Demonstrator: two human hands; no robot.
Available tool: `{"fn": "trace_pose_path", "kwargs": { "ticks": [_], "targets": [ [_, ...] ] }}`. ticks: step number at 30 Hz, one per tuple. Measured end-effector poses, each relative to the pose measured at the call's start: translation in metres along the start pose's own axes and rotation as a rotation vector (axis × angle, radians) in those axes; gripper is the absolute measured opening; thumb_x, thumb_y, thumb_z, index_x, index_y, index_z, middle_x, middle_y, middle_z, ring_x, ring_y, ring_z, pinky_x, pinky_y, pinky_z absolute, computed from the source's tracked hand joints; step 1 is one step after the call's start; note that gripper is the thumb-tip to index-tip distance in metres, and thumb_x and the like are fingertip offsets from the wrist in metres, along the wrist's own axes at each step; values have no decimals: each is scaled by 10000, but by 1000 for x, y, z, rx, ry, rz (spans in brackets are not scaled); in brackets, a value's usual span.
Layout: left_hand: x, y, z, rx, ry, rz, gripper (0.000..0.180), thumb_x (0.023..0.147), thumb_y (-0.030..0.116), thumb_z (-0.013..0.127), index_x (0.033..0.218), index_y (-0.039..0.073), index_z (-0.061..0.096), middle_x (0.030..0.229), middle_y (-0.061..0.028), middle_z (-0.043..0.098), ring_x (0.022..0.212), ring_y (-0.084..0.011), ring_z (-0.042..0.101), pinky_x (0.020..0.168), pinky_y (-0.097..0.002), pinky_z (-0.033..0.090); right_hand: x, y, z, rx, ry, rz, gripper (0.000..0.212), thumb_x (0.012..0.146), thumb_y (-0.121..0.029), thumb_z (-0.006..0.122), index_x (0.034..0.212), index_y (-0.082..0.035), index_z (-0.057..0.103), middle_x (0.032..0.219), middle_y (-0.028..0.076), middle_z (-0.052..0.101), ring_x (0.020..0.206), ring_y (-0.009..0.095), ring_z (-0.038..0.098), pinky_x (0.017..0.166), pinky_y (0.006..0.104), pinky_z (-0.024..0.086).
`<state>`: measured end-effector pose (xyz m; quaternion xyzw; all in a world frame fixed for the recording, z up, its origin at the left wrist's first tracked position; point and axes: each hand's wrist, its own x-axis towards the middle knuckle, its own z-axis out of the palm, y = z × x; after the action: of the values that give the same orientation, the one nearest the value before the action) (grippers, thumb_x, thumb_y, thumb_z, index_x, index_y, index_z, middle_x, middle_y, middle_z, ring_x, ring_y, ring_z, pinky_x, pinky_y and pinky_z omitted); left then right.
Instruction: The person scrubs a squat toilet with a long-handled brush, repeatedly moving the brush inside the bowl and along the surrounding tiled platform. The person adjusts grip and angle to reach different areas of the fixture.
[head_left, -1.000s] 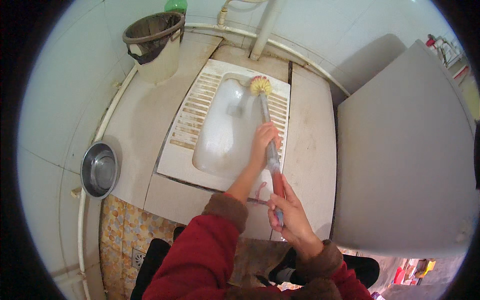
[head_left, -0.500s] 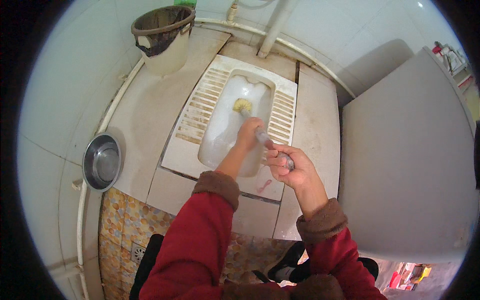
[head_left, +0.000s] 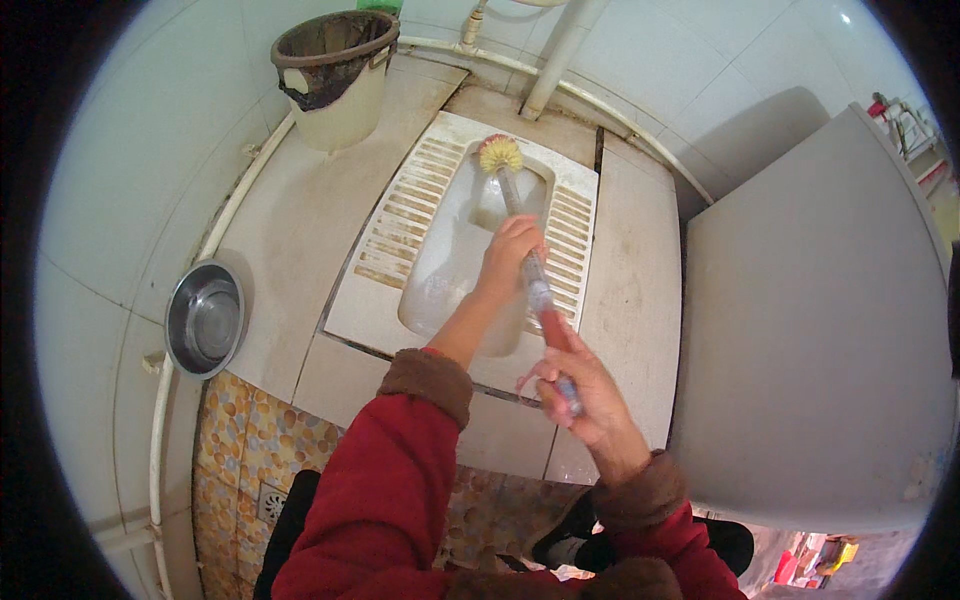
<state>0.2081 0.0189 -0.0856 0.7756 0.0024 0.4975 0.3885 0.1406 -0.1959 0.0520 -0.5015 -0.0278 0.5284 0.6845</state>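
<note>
A long-handled toilet brush slants across the white squat toilet set in the floor. Its round yellow and red bristle head is at the far end of the bowl. My left hand is closed around the middle of the grey shaft. Lower down, my right hand grips the red and grey end of the handle, with a pink strap hanging beside the fingers. Brownish stains mark the ribbed footrests on both sides of the bowl.
A cream bin with a black liner stands at the far left. On the left by the wall pipe sits a metal basin. A large grey panel rises on the right. Patterned tiles with a floor drain lie nearer me.
The brush head has moved away from me, from inside the bowl up to its far rim. More of the shaft now shows, and my right hand has come slightly lower.
</note>
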Motion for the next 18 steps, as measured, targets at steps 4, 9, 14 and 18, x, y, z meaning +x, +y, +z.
{"fn": "trace_pose_path", "kwargs": {
  "ticks": [4, 9, 14, 18],
  "targets": [
    [-29, -16, -3, 97, -9, -43, 202, 741, 77, 753, 856, 23, 596, 931, -123, 644, 1049, -382, 609, 959, -440, 482, 10, 18, -2, -37, -10, 93, 845, 925, -71, 549, 1626, -205, 94, 774, 22, 544, 428, 110, 445, 342, 236, 327],
    [-45, 1, 30, 37, 29, -38, 231, 674, -6, 738, 848, 67, 605, 932, -123, 626, 997, -368, 594, 903, -440, 480, -4, -10, -39, 103, -45, 118, 725, 928, -138, 600, 1574, -120, 273, 814, 37, 578, 447, 99, 450, 339, 224, 317],
    [-37, 28, 49, 120, -48, -272, 196, 666, 35, 719, 800, 82, 584, 888, -128, 607, 912, -370, 580, 777, -467, 470, -38, -81, -24, -401, 79, 113, 748, 935, -177, 613, 1587, -115, 253, 937, 84, 674, 496, 126, 542, 361, 249, 380],
    [-14, 10, 60, 145, 71, -242, 228, 646, -13, 714, 817, 89, 604, 893, -123, 622, 923, -371, 587, 774, -476, 486, -21, -102, 24, -1414, 366, -524, 340, 910, -197, 660, 1218, -54, 672, 894, 157, 734, 616, 267, 687, 544, 338, 525]
  ]
}}
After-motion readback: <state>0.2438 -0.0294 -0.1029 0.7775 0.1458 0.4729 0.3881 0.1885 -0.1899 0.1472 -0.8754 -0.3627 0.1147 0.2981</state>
